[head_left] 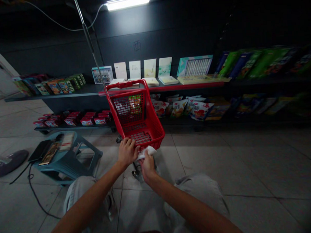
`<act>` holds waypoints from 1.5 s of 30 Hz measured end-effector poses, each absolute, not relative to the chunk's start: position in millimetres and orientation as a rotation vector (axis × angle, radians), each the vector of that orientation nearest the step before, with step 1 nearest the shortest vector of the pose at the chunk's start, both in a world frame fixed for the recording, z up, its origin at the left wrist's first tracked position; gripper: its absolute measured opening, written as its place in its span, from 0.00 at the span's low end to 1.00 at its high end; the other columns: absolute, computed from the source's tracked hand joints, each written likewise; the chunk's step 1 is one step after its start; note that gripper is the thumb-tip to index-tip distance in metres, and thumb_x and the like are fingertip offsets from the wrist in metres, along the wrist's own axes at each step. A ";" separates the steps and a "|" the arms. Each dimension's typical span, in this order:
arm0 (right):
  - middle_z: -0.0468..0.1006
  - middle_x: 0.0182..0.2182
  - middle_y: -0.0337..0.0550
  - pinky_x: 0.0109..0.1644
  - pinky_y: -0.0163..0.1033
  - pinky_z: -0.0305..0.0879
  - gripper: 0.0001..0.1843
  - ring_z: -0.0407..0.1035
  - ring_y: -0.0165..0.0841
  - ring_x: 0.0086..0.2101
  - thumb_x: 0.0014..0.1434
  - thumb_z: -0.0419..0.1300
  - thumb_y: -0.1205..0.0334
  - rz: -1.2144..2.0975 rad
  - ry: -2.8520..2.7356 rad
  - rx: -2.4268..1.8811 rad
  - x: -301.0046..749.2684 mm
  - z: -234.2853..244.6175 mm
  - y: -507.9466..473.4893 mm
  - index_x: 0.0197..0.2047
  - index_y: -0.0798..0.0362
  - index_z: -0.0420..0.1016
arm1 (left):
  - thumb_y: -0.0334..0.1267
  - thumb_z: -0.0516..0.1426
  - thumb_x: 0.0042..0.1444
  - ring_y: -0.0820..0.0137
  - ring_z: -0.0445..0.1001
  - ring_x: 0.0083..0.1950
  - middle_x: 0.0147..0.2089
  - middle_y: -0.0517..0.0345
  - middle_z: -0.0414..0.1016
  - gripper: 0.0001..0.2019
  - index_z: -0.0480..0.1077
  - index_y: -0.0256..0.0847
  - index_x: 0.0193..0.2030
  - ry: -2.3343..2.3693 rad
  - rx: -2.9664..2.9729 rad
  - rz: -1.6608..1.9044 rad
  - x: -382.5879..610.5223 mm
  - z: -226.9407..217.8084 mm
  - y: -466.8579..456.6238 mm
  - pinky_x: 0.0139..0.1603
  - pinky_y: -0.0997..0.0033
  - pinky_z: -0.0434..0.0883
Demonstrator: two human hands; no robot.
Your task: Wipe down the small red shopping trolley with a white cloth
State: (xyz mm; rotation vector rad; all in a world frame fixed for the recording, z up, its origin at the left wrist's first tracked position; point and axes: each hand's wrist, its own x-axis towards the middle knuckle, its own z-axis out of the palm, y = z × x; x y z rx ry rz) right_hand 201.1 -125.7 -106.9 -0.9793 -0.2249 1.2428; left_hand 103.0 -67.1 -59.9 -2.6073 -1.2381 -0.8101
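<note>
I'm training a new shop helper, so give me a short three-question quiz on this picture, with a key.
1. True or false: the right hand holds a white cloth.
2. Where do the printed bags lie? A: on the floor. B: on the lower shelf. C: on the upper shelf.
3. Fill in the colour: the left hand is on the near rim of the ____ rolling basket.

Key: 1. True. 2. B. 3. Red.
</note>
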 end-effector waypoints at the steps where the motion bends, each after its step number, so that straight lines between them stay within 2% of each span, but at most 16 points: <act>1: 0.84 0.40 0.39 0.42 0.34 0.75 0.12 0.79 0.31 0.39 0.68 0.56 0.53 1.275 -0.121 -0.945 195.9 -100.4 -125.0 0.47 0.50 0.73 | 0.46 0.53 0.70 0.52 0.68 0.56 0.44 0.46 0.74 0.11 0.71 0.43 0.40 -1.239 -2.612 -0.819 102.9 -59.1 -67.3 0.54 0.51 0.70; 4: 0.84 0.40 0.40 0.39 0.33 0.74 0.10 0.79 0.30 0.37 0.70 0.54 0.59 1.419 0.050 -0.850 184.3 -82.2 -122.9 0.48 0.51 0.74 | 0.45 0.56 0.68 0.52 0.67 0.56 0.44 0.47 0.74 0.09 0.70 0.43 0.40 -1.233 -2.630 -0.830 101.5 -56.6 -67.4 0.56 0.51 0.70; 7: 0.84 0.35 0.39 0.35 0.32 0.72 0.11 0.77 0.29 0.32 0.72 0.52 0.60 1.514 0.103 -0.822 179.8 -69.8 -120.2 0.43 0.52 0.75 | 0.42 0.58 0.65 0.52 0.67 0.56 0.44 0.48 0.74 0.06 0.70 0.43 0.41 -1.218 -2.650 -0.834 99.0 -55.5 -65.8 0.57 0.51 0.70; 12: 0.82 0.30 0.39 0.35 0.35 0.73 0.12 0.75 0.31 0.28 0.72 0.50 0.62 1.597 0.142 -0.828 189.4 -59.0 -113.0 0.39 0.51 0.72 | 0.37 0.58 0.61 0.53 0.68 0.56 0.42 0.49 0.73 0.02 0.70 0.44 0.39 -1.225 -2.671 -0.814 92.2 -53.6 -60.7 0.58 0.51 0.71; 22: 0.81 0.36 0.46 0.43 0.43 0.78 0.12 0.77 0.36 0.39 0.68 0.47 0.69 1.646 0.149 -0.742 239.6 -69.0 -102.3 0.40 0.52 0.71 | 0.47 0.53 0.70 0.55 0.68 0.55 0.44 0.49 0.74 0.12 0.70 0.43 0.41 -1.116 -2.787 -0.717 84.2 -44.5 -64.3 0.57 0.52 0.70; 26: 0.81 0.37 0.49 0.43 0.43 0.78 0.13 0.78 0.37 0.40 0.69 0.46 0.65 1.593 0.154 -0.820 256.0 -71.7 -104.4 0.40 0.52 0.71 | 0.48 0.52 0.71 0.55 0.68 0.56 0.45 0.48 0.74 0.13 0.70 0.43 0.43 -1.082 -2.780 -0.682 85.0 -49.0 -64.0 0.55 0.51 0.69; 32: 0.82 0.37 0.47 0.43 0.48 0.78 0.16 0.78 0.39 0.39 0.71 0.44 0.58 1.481 0.027 -0.914 272.2 -85.4 -103.3 0.41 0.50 0.72 | 0.43 0.54 0.69 0.54 0.68 0.57 0.47 0.48 0.75 0.07 0.70 0.43 0.44 -1.082 -2.780 -0.660 83.2 -52.2 -61.7 0.56 0.50 0.67; 38: 0.83 0.40 0.41 0.45 0.44 0.78 0.13 0.79 0.35 0.39 0.73 0.46 0.56 1.314 0.041 -0.963 286.9 -94.7 -97.2 0.43 0.47 0.71 | 0.39 0.56 0.64 0.53 0.67 0.59 0.48 0.47 0.75 0.05 0.69 0.44 0.44 -1.118 -2.756 -0.692 83.6 -53.8 -63.3 0.61 0.48 0.66; 45: 0.82 0.41 0.40 0.45 0.39 0.77 0.11 0.78 0.32 0.39 0.71 0.49 0.56 1.068 0.061 -1.055 290.0 -83.5 -98.1 0.46 0.49 0.71 | 0.39 0.59 0.61 0.51 0.67 0.64 0.50 0.47 0.76 0.07 0.69 0.44 0.45 -1.153 -2.723 -0.733 87.2 -55.8 -67.4 0.66 0.44 0.63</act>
